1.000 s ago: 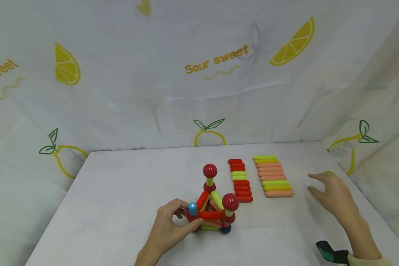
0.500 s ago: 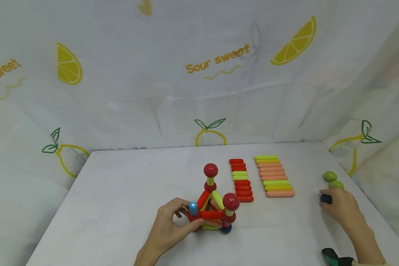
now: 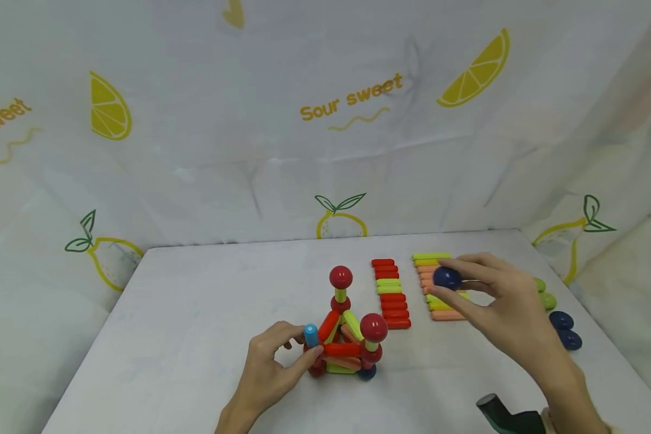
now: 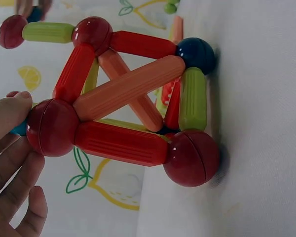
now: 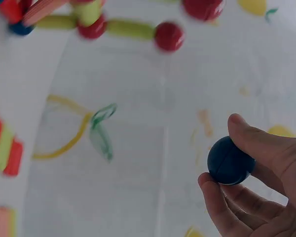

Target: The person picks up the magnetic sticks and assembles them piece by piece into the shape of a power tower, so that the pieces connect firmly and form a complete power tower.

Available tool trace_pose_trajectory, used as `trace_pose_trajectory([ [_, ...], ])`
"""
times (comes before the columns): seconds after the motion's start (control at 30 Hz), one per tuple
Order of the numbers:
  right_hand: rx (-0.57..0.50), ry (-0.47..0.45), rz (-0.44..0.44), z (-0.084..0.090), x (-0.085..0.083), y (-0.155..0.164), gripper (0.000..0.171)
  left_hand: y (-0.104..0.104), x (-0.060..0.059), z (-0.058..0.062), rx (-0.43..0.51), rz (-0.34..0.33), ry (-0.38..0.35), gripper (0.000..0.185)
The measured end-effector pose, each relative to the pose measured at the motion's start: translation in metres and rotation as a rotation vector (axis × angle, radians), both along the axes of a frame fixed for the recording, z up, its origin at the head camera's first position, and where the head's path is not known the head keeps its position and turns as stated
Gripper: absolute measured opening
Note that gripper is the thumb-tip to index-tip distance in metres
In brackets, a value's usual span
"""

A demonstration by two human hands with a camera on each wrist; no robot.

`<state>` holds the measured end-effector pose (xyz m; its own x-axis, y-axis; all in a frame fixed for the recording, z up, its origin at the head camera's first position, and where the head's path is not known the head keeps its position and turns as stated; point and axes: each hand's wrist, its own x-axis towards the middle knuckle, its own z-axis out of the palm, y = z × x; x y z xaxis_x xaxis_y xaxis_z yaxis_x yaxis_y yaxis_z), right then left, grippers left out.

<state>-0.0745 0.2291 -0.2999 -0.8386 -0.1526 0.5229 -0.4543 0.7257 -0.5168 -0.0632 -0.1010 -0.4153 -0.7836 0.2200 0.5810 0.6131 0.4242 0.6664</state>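
A structure of magnetic rods and balls (image 3: 343,349) stands on the white table, with red balls and red, green and orange rods. At its near left corner my left hand (image 3: 268,367) holds the red ball (image 4: 54,127) under an upright blue rod (image 3: 311,336), thumb and fingers on either side. My right hand (image 3: 512,313) is raised in front of the flat rods at the right. It pinches a dark blue magnetic ball (image 5: 230,160) between thumb and fingertips, apart from the structure.
Red and green short rods (image 3: 392,295) lie in a column right of the structure. A column of longer rods (image 3: 431,257) is partly hidden by my right hand. Green balls (image 3: 547,301) and two dark blue balls (image 3: 568,339) lie near the table's right edge.
My right hand has reached the balls at the right edge, picked up a dark blue one and carried it left and up. The left hand stays at the structure's corner; the blue rod leans slightly.
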Motion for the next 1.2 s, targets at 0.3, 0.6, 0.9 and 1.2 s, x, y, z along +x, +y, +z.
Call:
trace_pose_trajectory([
  [0.3, 0.100, -0.058, 0.448, 0.022, 0.014, -0.119, 0.030, 0.000, -0.003, -0.005, 0.018, -0.026, 0.066, 0.033],
  [0.6, 0.285, -0.092, 0.405, 0.000, 0.009, -0.148, 0.022, -0.001, -0.005, -0.007, 0.024, -0.037, 0.126, 0.039],
  [0.9, 0.130, 0.000, 0.251, 0.007, 0.007, -0.110, 0.044, -0.001, -0.003, -0.002, 0.001, -0.015, 0.049, 0.029],
  [1.2, 0.229, -0.214, -0.099, -0.041, -0.024, 0.003, 0.035, -0.002, -0.002, 0.001, -0.026, 0.005, -0.018, 0.025],
])
